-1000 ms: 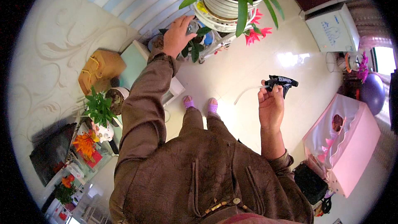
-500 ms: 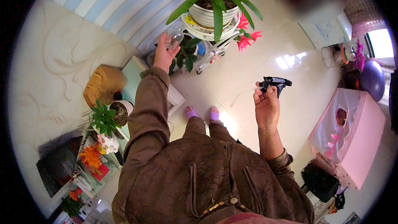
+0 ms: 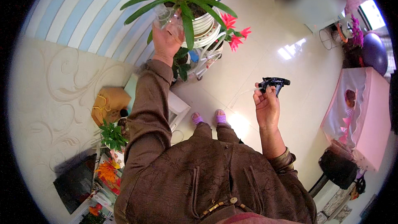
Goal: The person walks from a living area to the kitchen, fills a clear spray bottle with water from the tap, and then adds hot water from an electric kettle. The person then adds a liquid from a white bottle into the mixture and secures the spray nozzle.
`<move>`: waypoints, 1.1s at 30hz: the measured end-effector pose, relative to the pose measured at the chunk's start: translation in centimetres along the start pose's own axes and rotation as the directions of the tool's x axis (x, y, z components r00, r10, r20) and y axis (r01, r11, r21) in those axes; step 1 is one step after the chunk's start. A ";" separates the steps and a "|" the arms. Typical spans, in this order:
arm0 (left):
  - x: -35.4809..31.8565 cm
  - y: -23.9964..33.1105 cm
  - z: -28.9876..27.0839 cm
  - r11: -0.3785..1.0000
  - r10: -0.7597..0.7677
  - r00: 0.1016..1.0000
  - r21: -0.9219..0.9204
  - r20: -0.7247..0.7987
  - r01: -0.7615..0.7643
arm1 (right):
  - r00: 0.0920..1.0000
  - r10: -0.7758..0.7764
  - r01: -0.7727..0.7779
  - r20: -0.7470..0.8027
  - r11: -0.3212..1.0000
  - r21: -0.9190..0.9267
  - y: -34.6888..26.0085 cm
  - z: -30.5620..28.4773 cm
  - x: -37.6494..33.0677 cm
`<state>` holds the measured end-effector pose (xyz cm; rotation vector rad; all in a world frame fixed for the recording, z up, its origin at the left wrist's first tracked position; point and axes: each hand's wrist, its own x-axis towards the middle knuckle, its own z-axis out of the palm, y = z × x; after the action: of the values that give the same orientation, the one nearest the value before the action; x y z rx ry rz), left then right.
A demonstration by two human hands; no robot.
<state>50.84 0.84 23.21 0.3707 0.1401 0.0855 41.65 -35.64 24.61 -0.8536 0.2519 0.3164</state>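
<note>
Left grip [image 3: 166,37] half-hides clear bottle [image 3: 165,14].

My left hand [image 3: 166,41] grips a clear bottle [image 3: 168,16] at eleven o'clock, tilted against the potted plant [image 3: 188,0] on its white stand [image 3: 207,54] — my right hand [image 3: 266,107] holds a black spray head [image 3: 273,84] near two o'clock.

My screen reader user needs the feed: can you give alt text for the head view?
The left hand tips a clear bottle over a green potted plant on a white stand. The right hand holds a black spray-trigger head over the glossy floor.
</note>
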 end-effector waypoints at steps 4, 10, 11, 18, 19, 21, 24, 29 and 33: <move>1.7 1.3 -0.1 0.996 0.053 0.998 0.069 0.015 -0.054 | 0.999 -0.034 0.034 -0.019 0.999 0.005 -0.7 -0.8 0.1; 2.5 1.1 -0.3 0.998 0.031 0.999 -0.055 0.020 -0.030 | 0.999 -0.029 0.030 -0.037 0.999 0.021 -1.7 -1.3 0.3; 2.3 1.0 -0.2 0.996 0.041 0.999 -0.081 0.022 -0.039 | 0.999 -0.036 0.037 -0.034 0.999 0.015 -1.8 -1.4 0.4; 1.2 0.1 0.3 0.986 0.156 0.987 0.064 -0.045 -0.153 | 0.998 -0.061 0.062 -0.027 0.996 0.065 -2.0 -2.2 0.9; 1.2 0.4 -0.2 0.980 0.187 0.981 0.080 -0.057 -0.182 | 0.998 -0.064 0.066 -0.023 0.994 0.085 -2.0 -2.3 1.0; 1.1 1.2 -1.4 0.964 0.251 0.964 0.110 -0.083 -0.242 | 0.998 -0.059 0.060 -0.016 0.995 0.081 -2.2 -2.2 1.1; -1.0 1.5 -2.3 0.982 0.083 0.994 -0.174 0.065 -0.071 | 0.998 -0.053 0.054 -0.025 0.996 0.071 -2.2 -2.4 1.2; -2.5 0.8 -2.3 0.963 0.145 0.989 -0.236 0.037 -0.132 | 0.999 -0.025 0.024 0.022 0.999 0.040 -2.1 -1.7 1.5; -3.9 0.0 -2.9 0.961 0.173 0.984 -0.209 -0.051 -0.179 | 0.995 0.022 -0.024 0.092 1.000 0.020 -1.7 -1.4 2.0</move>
<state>46.58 1.45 21.03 0.1671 0.1285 0.2805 44.03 -37.44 24.23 -0.8134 0.1792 0.3735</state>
